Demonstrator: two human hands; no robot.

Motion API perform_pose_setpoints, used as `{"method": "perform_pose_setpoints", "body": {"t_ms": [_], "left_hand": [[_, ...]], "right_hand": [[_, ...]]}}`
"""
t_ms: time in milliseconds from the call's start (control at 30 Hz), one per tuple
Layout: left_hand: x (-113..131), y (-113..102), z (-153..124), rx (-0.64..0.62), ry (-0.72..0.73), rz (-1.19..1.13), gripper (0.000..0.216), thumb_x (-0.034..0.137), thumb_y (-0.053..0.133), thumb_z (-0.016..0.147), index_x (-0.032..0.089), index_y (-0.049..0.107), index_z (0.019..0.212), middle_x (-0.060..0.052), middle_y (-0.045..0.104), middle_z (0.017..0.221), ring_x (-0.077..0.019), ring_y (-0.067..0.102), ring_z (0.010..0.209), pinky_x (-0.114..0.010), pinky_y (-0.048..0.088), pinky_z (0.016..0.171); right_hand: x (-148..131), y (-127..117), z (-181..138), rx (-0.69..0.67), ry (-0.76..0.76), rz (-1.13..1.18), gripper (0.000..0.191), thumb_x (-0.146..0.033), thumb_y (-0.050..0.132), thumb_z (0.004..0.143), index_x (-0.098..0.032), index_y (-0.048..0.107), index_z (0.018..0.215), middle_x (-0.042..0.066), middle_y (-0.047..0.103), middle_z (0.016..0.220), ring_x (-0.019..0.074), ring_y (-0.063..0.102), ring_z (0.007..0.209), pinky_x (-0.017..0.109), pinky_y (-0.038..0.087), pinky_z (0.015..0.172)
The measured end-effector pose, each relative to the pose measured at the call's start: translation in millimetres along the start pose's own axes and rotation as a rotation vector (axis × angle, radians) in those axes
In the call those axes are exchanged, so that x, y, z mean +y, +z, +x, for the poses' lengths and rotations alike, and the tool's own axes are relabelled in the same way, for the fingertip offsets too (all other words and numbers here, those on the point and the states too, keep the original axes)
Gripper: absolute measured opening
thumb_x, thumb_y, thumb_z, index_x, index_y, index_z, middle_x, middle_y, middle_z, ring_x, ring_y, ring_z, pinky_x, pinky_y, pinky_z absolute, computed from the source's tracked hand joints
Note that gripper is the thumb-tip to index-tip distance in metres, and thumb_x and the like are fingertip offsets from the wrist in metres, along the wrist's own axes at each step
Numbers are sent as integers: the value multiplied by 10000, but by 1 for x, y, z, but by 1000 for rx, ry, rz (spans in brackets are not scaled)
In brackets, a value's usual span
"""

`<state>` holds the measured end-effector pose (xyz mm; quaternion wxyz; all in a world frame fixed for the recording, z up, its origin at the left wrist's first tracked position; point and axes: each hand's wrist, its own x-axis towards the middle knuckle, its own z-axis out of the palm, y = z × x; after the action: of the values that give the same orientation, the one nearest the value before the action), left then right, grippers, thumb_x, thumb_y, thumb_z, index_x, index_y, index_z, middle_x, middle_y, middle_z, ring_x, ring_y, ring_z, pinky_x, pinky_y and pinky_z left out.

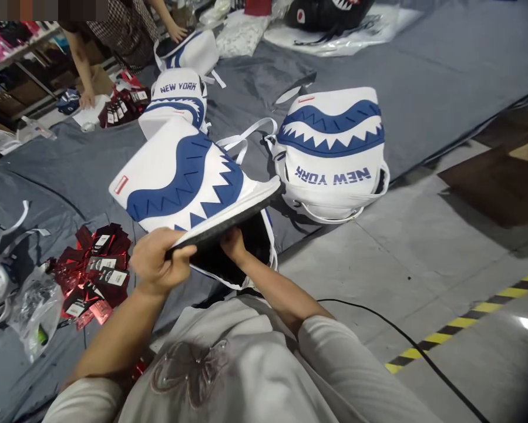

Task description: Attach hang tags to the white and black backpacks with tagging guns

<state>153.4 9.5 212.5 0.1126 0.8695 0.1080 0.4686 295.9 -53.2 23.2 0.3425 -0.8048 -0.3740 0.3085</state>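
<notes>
A white backpack (158, 158) with a blue wave and shark-tooth pattern lies in front of me, its mouth unzipped and its dark lining showing. My left hand (160, 258) is closed on the rim of the raised front panel, thumb and fingers pinching the edge. Inside the dark opening, my right hand (234, 244) is curled; whatever its fingers grip, if anything, is lost in shadow. To the right stands a second white backpack (334, 155), its NEW YORK lettering upside down from here. Another such backpack (178, 97) sits just behind mine.
On the left lies a pile of red and black tags (98, 270), beside a clear plastic bag (37, 311). A co-worker's hand (175, 32) touches a farther backpack (197, 53). A black bag (325, 14) rests at the back. A cable (391, 326) crosses the floor near striped tape (461, 322).
</notes>
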Motion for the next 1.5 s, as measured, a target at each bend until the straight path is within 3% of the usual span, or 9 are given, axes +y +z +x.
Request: {"method": "perform_pose_setpoints", "body": {"t_ms": [100,333,500,733,933,1067,1167,1300,1500], "left_hand": [[-28,27,-10,132,-20,122,185,352,638,904,194,666,811,9,639,661,-121,586,570,-239,418,554],[-76,58,-28,-16,-395,-3,258,426,597,904,189,657,821,42,588,631,-97,496,533,-227,369,558],[-94,64,-26,59,-543,-74,220,402,608,884,203,622,791,46,572,651,-113,504,589,-240,380,604],[-114,72,-22,79,-583,16,168,375,579,914,216,588,859,10,635,797,-153,593,776,-263,465,770],[-119,81,-35,109,-454,194,150,264,492,939,201,586,1038,-108,621,1131,-240,571,1137,-414,418,1023],[-103,75,-48,-168,-314,270,235,212,447,936,231,682,935,-91,680,1122,-276,570,1163,-500,342,1065],[-94,65,-61,-390,-320,289,348,231,412,971,239,645,1230,-94,629,1359,-283,488,1329,-508,302,1116],[-92,60,-88,-626,-432,360,532,319,386,997,170,397,1508,-119,371,1596,-338,201,1523,-585,136,1209],[-113,91,-101,-805,-759,242,525,355,364,1009,194,412,1506,-64,347,1612,-343,166,1533,-620,202,1205]], "right_hand": [[3,-1,-6,-16,90,-59,297,-306,483,1004,-144,590,1229,119,719,1055,228,684,981,288,493,819],[11,-51,6,-218,253,-199,255,-348,627,917,-162,639,1091,141,699,1020,264,672,935,286,458,718],[10,-85,3,-484,273,-89,236,-350,680,896,-188,633,1060,-33,534,574,124,518,486,226,410,496],[17,-91,-14,-797,326,7,153,-312,629,932,-168,582,957,-101,357,449,72,362,366,186,355,385],[-1,-113,27,-831,319,-144,192,-341,672,898,-186,562,918,-85,405,491,81,381,373,210,340,387],[-26,-114,61,-878,337,-352,248,-331,768,813,-167,582,817,-64,443,527,85,401,403,238,357,442],[-39,-109,76,-964,371,-483,297,-338,790,797,-158,568,717,-59,432,522,75,393,422,232,342,470],[-48,-108,85,-1055,390,-615,379,-385,771,819,-167,518,639,-47,428,500,79,386,427,230,336,462],[-78,-102,93,-1157,393,-781,405,-472,771,806,-167,538,679,-73,401,497,68,372,417,214,356,457]]}}
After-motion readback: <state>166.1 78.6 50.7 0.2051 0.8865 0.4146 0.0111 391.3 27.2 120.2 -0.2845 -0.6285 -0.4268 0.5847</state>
